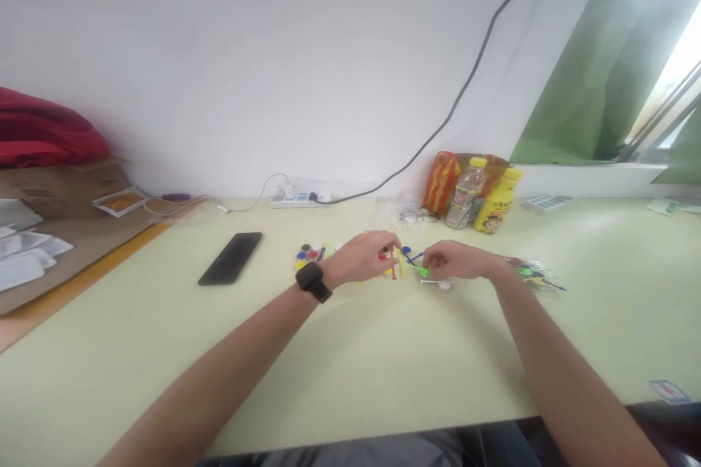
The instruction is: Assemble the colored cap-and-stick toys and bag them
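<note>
My left hand [364, 257], with a black watch on the wrist, reaches over small coloured plastic pieces. Its thumb and forefinger stand apart, close to a red stick [393, 267] and a yellow stick [401, 265]. My right hand [454, 260] is closed, fingertips pressed together. Just below them is a bright green piece [423, 272]; whether they grip it is hidden. A blue disc [406, 250] and a blue stick [417, 256] lie between the hands. Under my right hand are a white stick [432, 282] and a pale disc [444, 286].
Coloured discs [301, 256] lie left of my left hand, near a black phone [230, 258]. Bagged pieces [531, 273] lie right of my right wrist. Behind stand a clear bottle [465, 193], a yellow bottle [497, 202] and a power strip [300, 200]. Papers [27, 255] lie far left.
</note>
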A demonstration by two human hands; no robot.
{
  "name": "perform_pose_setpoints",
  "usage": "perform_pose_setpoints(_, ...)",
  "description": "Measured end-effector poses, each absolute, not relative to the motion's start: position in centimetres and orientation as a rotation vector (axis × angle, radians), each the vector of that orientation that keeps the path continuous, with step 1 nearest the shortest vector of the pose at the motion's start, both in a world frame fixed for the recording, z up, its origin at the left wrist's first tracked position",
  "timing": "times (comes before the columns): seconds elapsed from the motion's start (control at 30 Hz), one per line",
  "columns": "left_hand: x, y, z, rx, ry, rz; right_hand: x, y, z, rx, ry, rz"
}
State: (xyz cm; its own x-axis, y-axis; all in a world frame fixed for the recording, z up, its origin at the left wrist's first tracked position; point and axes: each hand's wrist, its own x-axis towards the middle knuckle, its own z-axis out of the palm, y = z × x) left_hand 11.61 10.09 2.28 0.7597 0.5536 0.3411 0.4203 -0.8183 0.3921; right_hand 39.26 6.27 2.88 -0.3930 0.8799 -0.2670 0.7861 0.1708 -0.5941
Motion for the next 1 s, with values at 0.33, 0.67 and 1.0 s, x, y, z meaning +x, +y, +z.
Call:
perform_pose_setpoints(0.33, 13.4, 9.9, 0.5, 2.212, 0.658, 0.911, 34.7, 6.9, 1.0, -1.121, -1.559, 1.125)
perform_pose_setpoints(0.67, 13.3, 10.4, -0.2, 2.233, 0.586, 0.929, 32.8, 6.4, 0.5, -1.104, -1.509, 1.221)
perform_pose_setpoints(1.0, 12.8, 10.6, 0.3, 2.316, 0.743, 0.985, 34.6, 7.5, -0.4, -1.502, -1.653, 0.625)
